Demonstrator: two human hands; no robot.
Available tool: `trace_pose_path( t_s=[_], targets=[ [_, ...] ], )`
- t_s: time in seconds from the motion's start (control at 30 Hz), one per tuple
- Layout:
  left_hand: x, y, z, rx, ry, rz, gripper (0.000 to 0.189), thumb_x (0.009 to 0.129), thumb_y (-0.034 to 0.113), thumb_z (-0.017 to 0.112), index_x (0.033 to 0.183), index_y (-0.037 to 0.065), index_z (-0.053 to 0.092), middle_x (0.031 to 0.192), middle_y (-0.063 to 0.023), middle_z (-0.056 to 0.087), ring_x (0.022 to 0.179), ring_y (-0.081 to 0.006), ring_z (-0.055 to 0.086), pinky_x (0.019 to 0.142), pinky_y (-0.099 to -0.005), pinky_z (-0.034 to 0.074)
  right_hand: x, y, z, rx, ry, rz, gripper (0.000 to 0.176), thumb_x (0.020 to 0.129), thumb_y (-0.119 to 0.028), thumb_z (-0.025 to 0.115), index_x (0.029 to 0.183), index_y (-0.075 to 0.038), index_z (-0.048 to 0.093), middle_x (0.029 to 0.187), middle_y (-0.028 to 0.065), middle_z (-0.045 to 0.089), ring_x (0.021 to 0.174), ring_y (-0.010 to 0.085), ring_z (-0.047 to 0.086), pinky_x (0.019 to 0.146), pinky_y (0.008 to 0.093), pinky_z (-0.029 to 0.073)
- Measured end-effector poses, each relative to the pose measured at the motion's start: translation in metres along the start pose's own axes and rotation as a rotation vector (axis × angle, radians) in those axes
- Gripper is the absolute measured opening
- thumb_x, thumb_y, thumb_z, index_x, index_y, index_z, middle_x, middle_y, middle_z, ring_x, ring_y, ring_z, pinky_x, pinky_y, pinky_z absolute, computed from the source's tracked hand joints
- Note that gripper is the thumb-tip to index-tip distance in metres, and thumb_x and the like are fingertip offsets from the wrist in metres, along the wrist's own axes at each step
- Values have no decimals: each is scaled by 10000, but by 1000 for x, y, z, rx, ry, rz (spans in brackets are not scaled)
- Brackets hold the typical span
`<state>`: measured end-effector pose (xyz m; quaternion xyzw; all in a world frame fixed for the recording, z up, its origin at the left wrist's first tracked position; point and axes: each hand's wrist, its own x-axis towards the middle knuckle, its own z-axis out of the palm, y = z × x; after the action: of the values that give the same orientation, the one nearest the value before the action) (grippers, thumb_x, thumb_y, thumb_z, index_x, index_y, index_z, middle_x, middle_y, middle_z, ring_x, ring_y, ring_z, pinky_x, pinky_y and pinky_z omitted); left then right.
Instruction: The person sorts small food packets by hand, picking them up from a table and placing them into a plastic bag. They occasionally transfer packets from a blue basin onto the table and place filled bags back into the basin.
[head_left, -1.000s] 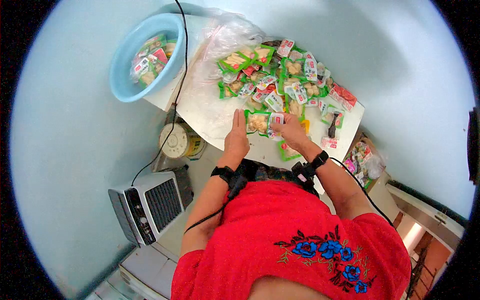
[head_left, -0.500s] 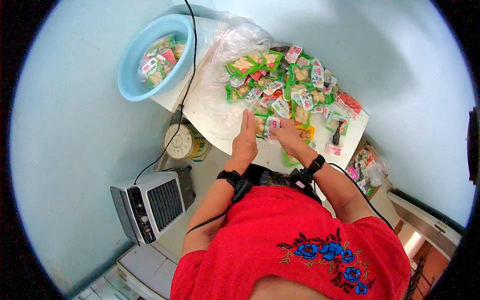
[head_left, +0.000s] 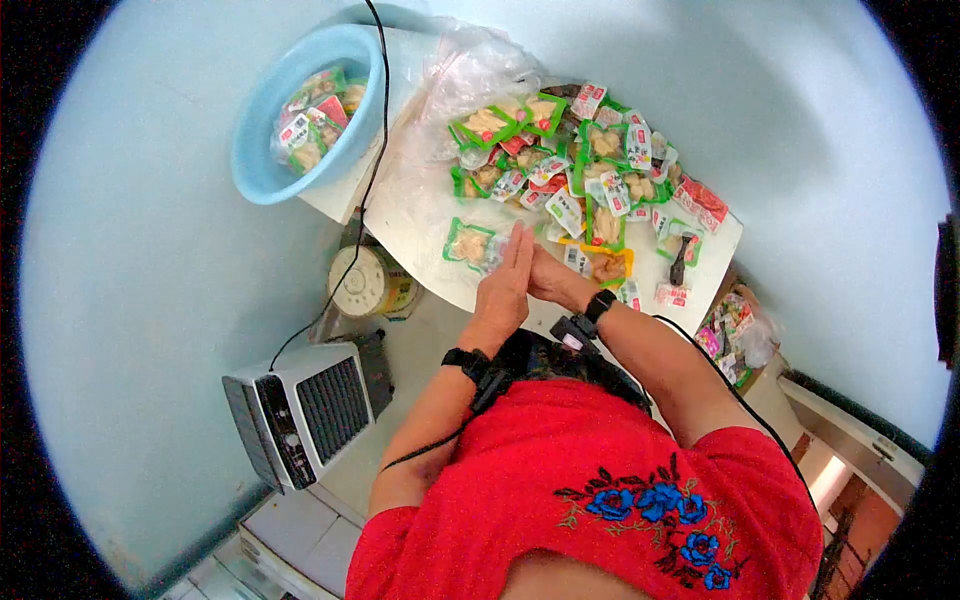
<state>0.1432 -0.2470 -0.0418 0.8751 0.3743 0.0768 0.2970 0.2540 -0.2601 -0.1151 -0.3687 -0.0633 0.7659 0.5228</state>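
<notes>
My left hand (head_left: 503,298) is at the front of the white table (head_left: 425,235), fingers stretched out together and pointing away from me. Against its right side lies my right hand (head_left: 552,277); its fingertips are mostly hidden behind the left hand. A clear green-edged snack packet (head_left: 468,244) with pale pieces inside lies flat just left of my fingers, its right end partly covered by them. Right of my hands is a yellow-edged packet (head_left: 610,266). Beyond them spreads a pile of small snack packets (head_left: 605,145), some green-edged, some with white or red labels.
A light blue basin (head_left: 250,155) holding several packets stands at the back left. Crumpled clear plastic (head_left: 475,65) lies behind the pile. A black cable (head_left: 378,170) hangs past the table's left side. A lidded bucket (head_left: 358,283) and a grey-white appliance (head_left: 305,410) are below left.
The green-edged packet that was between my hands now lies further left. My right hand has moved left and toward me, up against my left hand, which shifted slightly right.
</notes>
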Motion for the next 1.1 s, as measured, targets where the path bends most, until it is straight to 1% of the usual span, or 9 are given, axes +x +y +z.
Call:
trace_pose_path(
  t_s=[0.07, 0.13, 0.2, 0.3, 0.7, 0.8, 0.9, 0.93, 1.1],
  targets=[
    [-2, -1, 0, 7, -27, 37, 847, 685, -134, 519, 1451, 53, 207, 1534, -152, 167, 944, -407, 599, 679, -435, 523, 4, 16, -22, -984, -79, -709, 295, 894, -144, 560, 1151, 0, 542, 1031, 140, 610, 937, 211, 567, 780, 361, 492],
    [-3, -5, 1, 9, -54, -1, 850, 680, -135, 528, 1447, 50, 211, 1535, -150, 164, 940, -409, 600, 683, -436, 522, 19, 34, -40, -1218, -69, -759, 284, 885, -164, 567, 1115, 2, 550, 1027, 173, 616, 936, 250, 582, 768, 384, 492],
    [-5, -10, 2, 5, -67, -43, 853, 676, -135, 536, 1444, 48, 214, 1535, -151, 162, 938, -411, 600, 687, -438, 521, 37, 50, -48, -678, 24, -158, 256, 870, -176, 572, 1056, -1, 570, 1003, 201, 627, 913, 297, 601, 750, 408, 490],
    [-6, -12, 2, -7, -83, -84, 851, 674, -134, 545, 1439, 44, 218, 1532, -161, 161, 937, -418, 598, 698, -446, 520, 21, 27, -17, -1106, 269, -90, 212, 843, -189, 583, 958, -11, 589, 931, 200, 648, 861, 346, 610, 717, 425, 484],
    [2, -12, 6, 27, -152, -93, 888, 687, -141, 500, 1473, 71, 145, 1535, -179, 153, 1083, -448, 538, 806, -462, 511, 28, 54, -22, -924, 274, -662, 249, 845, -217, 580, 991, -16, 593, 999, 216, 627, 926, 351, 578, 803, 428, 461],
    [-6, -25, 22, 36, 51, 97, 841, 682, -159, 480, 1452, 52, 218, 1512, -200, 192, 1069, -419, 547, 800, -446, 502, 29, 45, -23, -1236, 286, -301, 263, 853, -222, 569, 1008, -10, 585, 1037, 218, 616, 930, 354, 571, 819, 424, 458],
    [-3, -22, 20, 87, 16, 63, 866, 669, -145, 507, 1456, 68, 217, 1524, -166, 202, 1108, -412, 529, 783, -431, 511, 56, 78, -50, -1210, 273, -522, 209, 819, -193, 570, 889, 2, 598, 932, 230, 624, 908, 388, 573, 777, 463, 450],
    [-3, -20, 19, 69, 0, 50, 873, 664, -143, 515, 1457, 70, 215, 1526, -158, 201, 1092, -413, 537, 766, -435, 511, 58, 84, -52, -1238, 233, -874, 210, 779, -195, 607, 881, -12, 607, 915, 242, 632, 845, 401, 590, 722, 474, 462],
    [-2, -12, 4, 62, -65, -32, 896, 654, -134, 543, 1457, 76, 204, 1535, -131, 191, 1004, -417, 575, 689, -451, 506, 49, 71, -41, -1080, 82, -621, 277, 719, -228, 654, 850, 13, 616, 891, 251, 651, 810, 422, 611, 709, 483, 470]
  ],
)
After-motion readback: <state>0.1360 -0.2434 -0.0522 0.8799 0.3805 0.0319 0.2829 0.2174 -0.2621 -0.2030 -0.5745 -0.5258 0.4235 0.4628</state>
